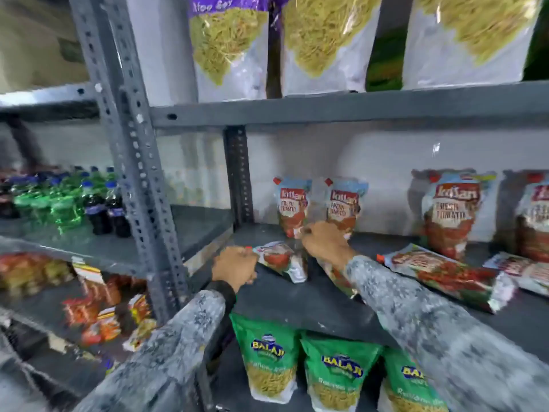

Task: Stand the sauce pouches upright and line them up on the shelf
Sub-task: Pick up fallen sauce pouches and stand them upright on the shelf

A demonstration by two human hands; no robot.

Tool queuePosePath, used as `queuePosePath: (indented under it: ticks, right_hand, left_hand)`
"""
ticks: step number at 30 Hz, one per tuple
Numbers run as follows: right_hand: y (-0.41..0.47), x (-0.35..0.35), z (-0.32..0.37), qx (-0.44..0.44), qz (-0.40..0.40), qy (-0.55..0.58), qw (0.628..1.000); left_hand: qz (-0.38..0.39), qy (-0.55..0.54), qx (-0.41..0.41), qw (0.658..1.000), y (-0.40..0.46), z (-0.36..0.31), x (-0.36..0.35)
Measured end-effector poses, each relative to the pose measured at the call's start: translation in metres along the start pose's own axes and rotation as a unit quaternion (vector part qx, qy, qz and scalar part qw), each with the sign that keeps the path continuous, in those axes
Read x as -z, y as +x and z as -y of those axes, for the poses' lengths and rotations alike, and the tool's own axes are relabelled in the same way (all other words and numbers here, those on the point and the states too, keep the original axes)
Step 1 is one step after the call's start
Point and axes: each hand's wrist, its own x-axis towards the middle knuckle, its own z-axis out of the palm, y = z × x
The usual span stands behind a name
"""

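Big grey slotted-steel rack [130, 150] fills the view, and the dark, flat shelf [297, 298] at chest height is where it's all happening. Up top, glossy clear-and-white bags of yellow noodle snack [323, 40] stand in a row; below the shelf, shiny green snack bags [269, 361] stand side by side. Off to the left, dark and green plastic bottles [71, 200] cluster on a neighbouring shelf. Now the sauce pouches: four stand upright against the pale back wall, a pair at centre [292, 205] and a larger-looking pair at right [451, 209], soft foil with red corner caps. Two more lie flat at right [445, 275], crinkled and glossy. Both arms wear mottled grey sleeves. The right hand [323, 243] is curled at the foot of the centre pair, fingers closed, but blur hides just what they pinch; another pouch lies under that wrist. The left hand [236, 267] is clenched on the capped end of a small flat pouch [280, 261], lying slanted on the shelf.
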Motion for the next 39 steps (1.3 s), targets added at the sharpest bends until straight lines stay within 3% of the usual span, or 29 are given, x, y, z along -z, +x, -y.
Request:
queuePosePath:
  ticks: [4, 6, 10, 14, 17, 21, 26, 29, 34, 39]
  right_hand:
    - [0.024, -0.005, 0.009, -0.067, 0.119, 0.114, 0.984]
    - [0.035, -0.016, 0.010, -0.101, 0.162, 0.110, 0.975]
    - [0.051, -0.027, 0.011, -0.199, 0.195, 0.103, 0.955]
    - [0.058, -0.036, 0.006, -0.276, 0.218, 0.216, 0.911]
    - [0.058, -0.043, -0.001, -0.288, 0.191, 0.299, 0.890]
    - [0.049, -0.032, 0.011, -0.229, 0.120, 0.409, 0.875]
    - [0.049, -0.001, 0.036, -0.073, -0.073, 0.398, 0.911]
    - [0.046, -0.006, 0.034, -0.030, -0.134, 0.404, 0.905]
    - [0.032, -0.048, 0.008, -0.017, -0.155, 0.353, 0.923]
    - [0.027, -0.061, -0.005, -0.029, -0.148, 0.378, 0.913]
  left_hand:
    - [0.094, -0.062, 0.115, 0.987, 0.028, -0.012, -0.001]
    - [0.127, -0.076, 0.137, 0.980, 0.037, -0.011, -0.002]
    - [0.174, -0.144, 0.179, 0.957, 0.045, -0.002, -0.001]
    - [0.195, -0.198, 0.183, 0.943, 0.052, 0.006, -0.004]
    - [0.203, -0.224, 0.196, 0.933, 0.053, 0.006, -0.004]
    - [0.199, -0.310, 0.186, 0.911, 0.052, -0.005, 0.008]
    - [0.137, -0.311, 0.026, 0.940, 0.069, -0.045, 0.029]
    - [0.094, -0.326, -0.041, 0.940, 0.072, -0.049, 0.027]
    - [0.083, -0.317, -0.054, 0.943, 0.073, -0.010, 0.000]
    - [0.095, -0.308, -0.068, 0.944, 0.081, 0.004, -0.011]
